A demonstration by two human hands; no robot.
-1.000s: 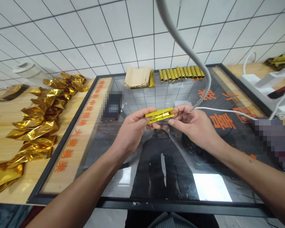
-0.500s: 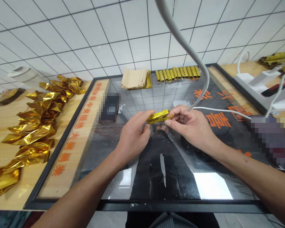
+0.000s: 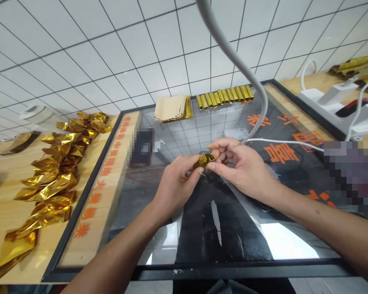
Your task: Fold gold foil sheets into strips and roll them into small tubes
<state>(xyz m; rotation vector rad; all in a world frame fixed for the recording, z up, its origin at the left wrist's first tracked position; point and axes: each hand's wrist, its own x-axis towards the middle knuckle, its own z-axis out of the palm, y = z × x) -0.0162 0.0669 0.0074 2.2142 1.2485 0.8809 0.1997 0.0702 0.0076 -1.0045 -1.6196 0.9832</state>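
Left grip [image 3: 178,179], right grip [image 3: 243,169] pinch gold paper [image 3: 205,160]; grey cable [image 3: 222,40] near right.

gold foil piece [image 3: 206,159] | folded, hollow-ended | pinched between left hand [image 3: 175,181] and right hand [image 3: 243,168]

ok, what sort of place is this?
Probably a small handcraft workspace; can't tell if shop or home. Signs: the held gold piece, a row of gold tubes along the far edge of the glass surface, and shaped gold foil pieces at left.
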